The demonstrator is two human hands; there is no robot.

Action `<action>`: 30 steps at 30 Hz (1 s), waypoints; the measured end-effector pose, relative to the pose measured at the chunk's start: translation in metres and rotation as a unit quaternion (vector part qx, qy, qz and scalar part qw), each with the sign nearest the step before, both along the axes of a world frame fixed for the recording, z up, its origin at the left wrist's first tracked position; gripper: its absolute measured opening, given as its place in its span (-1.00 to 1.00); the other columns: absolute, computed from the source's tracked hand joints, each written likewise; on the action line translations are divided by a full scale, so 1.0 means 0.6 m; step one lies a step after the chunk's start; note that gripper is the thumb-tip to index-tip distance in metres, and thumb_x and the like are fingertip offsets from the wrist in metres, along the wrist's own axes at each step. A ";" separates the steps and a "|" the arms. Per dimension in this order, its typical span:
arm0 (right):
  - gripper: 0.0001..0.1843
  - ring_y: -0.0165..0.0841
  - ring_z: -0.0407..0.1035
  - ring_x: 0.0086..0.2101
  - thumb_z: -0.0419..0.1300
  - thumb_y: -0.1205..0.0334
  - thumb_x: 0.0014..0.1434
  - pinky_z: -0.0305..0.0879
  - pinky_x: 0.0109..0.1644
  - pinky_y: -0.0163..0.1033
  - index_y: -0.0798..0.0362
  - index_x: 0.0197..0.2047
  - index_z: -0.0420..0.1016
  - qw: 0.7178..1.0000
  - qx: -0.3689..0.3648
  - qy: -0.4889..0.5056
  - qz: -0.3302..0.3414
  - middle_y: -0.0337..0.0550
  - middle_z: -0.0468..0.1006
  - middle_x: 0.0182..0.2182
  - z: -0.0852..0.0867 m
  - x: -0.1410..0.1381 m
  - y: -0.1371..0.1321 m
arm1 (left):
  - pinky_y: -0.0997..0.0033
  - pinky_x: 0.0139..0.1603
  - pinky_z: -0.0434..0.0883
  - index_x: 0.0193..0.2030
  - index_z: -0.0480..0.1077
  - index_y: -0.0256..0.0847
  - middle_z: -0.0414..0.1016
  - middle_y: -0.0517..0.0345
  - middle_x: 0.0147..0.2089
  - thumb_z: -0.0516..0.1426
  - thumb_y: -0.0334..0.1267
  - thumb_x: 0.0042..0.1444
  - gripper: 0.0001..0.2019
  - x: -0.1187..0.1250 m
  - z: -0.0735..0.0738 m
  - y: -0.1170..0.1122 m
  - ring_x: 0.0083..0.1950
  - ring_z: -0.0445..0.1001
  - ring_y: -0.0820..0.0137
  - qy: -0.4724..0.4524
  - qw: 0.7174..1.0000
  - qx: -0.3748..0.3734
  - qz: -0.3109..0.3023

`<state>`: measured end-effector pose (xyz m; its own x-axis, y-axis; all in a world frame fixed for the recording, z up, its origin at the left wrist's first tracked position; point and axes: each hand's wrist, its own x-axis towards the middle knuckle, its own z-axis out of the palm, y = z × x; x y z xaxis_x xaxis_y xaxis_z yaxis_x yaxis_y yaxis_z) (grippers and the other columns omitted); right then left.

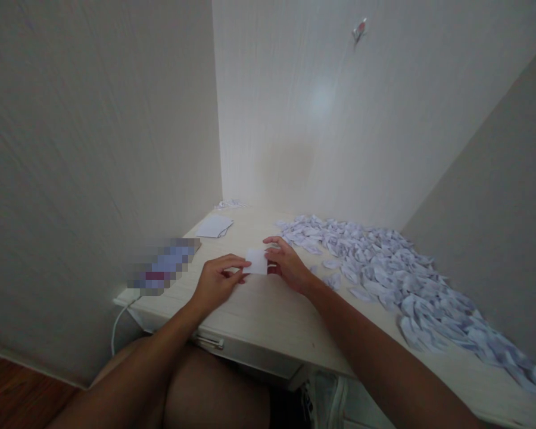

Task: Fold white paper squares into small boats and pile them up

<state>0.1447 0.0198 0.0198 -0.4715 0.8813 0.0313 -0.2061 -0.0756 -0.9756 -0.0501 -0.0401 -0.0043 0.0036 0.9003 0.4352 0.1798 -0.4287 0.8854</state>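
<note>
A small white sheet of paper (256, 263) is held between my hands, just over the desk. My left hand (217, 279) pinches its left edge between thumb and fingers. At the right edge, my right hand (289, 266) grips the paper with thumb and fingertips, one finger raised off it. A large heap of folded white paper pieces (375, 262) spreads over the desk to the right of my right hand. Beyond my left hand lies a stack of flat white paper sheets (213, 227).
A blurred-out flat device (167, 265) lies at the desk's left edge, with a white cable (115, 328) hanging down. Small white scraps (230, 204) sit in the back corner. Walls enclose the desk (254, 310). A drawer handle (209, 341) is at its front.
</note>
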 end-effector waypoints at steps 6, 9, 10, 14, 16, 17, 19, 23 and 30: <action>-0.60 -0.37 0.46 -0.30 0.39 0.23 -0.08 0.39 -0.22 -0.23 -0.05 -0.10 0.56 0.989 0.142 -0.043 0.012 -0.16 0.56 -0.15 -0.005 -0.007 -0.001 | 0.42 -0.43 0.57 -0.22 0.64 -0.10 0.63 0.03 -0.20 0.24 -0.21 0.13 -0.86 -0.004 -0.001 -0.003 -0.27 0.58 0.31 0.076 0.989 0.068 0.110; -0.80 -0.34 0.45 -0.25 0.41 0.20 -0.06 0.36 -0.14 -0.21 -0.02 -0.28 0.65 0.975 0.211 -0.068 -0.014 -0.14 0.57 -0.23 -0.007 -0.008 -0.002 | 0.40 -0.40 0.58 -0.19 0.64 -0.10 0.63 0.04 -0.21 0.29 -0.19 0.09 -0.84 -0.003 0.000 -0.003 -0.25 0.58 0.28 0.087 0.989 0.069 0.101; -0.85 -0.33 0.45 -0.24 0.40 0.19 -0.03 0.36 -0.14 -0.21 -0.02 -0.32 0.66 0.972 0.225 -0.069 -0.021 -0.14 0.57 -0.25 -0.009 -0.009 -0.001 | 0.38 -0.38 0.59 -0.17 0.63 -0.11 0.63 0.03 -0.19 0.29 -0.17 0.08 -0.81 -0.002 0.001 -0.002 -0.23 0.59 0.27 0.079 0.991 0.064 0.091; -0.86 -0.32 0.47 -0.23 0.40 0.14 0.00 0.36 -0.13 -0.20 -0.04 -0.33 0.67 0.970 0.233 -0.060 -0.021 -0.14 0.60 -0.26 -0.016 -0.009 0.004 | 0.30 -0.26 0.63 -0.16 0.62 -0.15 0.62 0.01 -0.10 0.25 -0.15 0.14 -0.80 -0.002 0.000 0.002 -0.15 0.60 0.25 0.034 0.996 0.049 0.060; -0.82 -0.32 0.47 -0.23 0.42 0.10 -0.03 0.37 -0.11 -0.20 -0.02 -0.33 0.66 0.971 0.232 -0.059 -0.023 -0.14 0.61 -0.26 -0.019 -0.010 0.006 | 0.31 -0.22 0.63 -0.16 0.62 -0.15 0.61 0.01 -0.07 0.26 -0.15 0.13 -0.81 -0.004 -0.002 0.005 -0.09 0.59 0.24 0.030 0.997 0.052 0.054; -0.80 -0.33 0.47 -0.24 0.43 0.08 -0.03 0.38 -0.11 -0.20 -0.01 -0.34 0.66 0.971 0.231 -0.057 -0.023 -0.13 0.61 -0.26 -0.019 -0.011 0.005 | 0.32 -0.22 0.63 -0.16 0.62 -0.15 0.61 0.01 -0.06 0.26 -0.16 0.12 -0.80 -0.006 -0.002 0.007 -0.06 0.58 0.24 0.034 0.996 0.057 0.052; -0.79 -0.34 0.46 -0.25 0.42 0.06 -0.01 0.38 -0.11 -0.22 0.00 -0.35 0.65 0.972 0.229 -0.051 -0.014 -0.14 0.61 -0.28 -0.018 -0.011 0.004 | 0.35 -0.22 0.62 -0.15 0.62 -0.15 0.61 0.00 -0.05 0.28 -0.16 0.10 -0.79 -0.008 -0.003 0.009 -0.03 0.58 0.23 0.040 0.996 0.066 0.048; -0.79 -0.39 0.42 -0.31 0.38 0.05 0.05 0.35 -0.18 -0.27 0.02 -0.36 0.63 0.973 0.223 -0.057 0.007 -0.18 0.58 -0.34 -0.010 -0.011 -0.002 | 0.35 -0.24 0.62 -0.19 0.62 -0.16 0.61 0.00 -0.11 0.29 -0.16 0.10 -0.81 -0.009 -0.004 0.011 -0.11 0.59 0.26 0.030 0.996 0.069 0.044; -0.71 -0.45 0.27 -0.47 0.35 0.01 0.07 0.23 -0.37 -0.33 0.07 -0.46 0.53 0.969 0.227 -0.091 -0.017 -0.24 0.48 -0.48 -0.002 -0.014 -0.013 | 0.36 -0.29 0.62 -0.28 0.60 -0.20 0.60 0.05 -0.18 0.28 -0.19 0.11 -0.86 -0.006 -0.002 0.010 -0.27 0.58 0.36 -0.008 0.997 0.070 0.041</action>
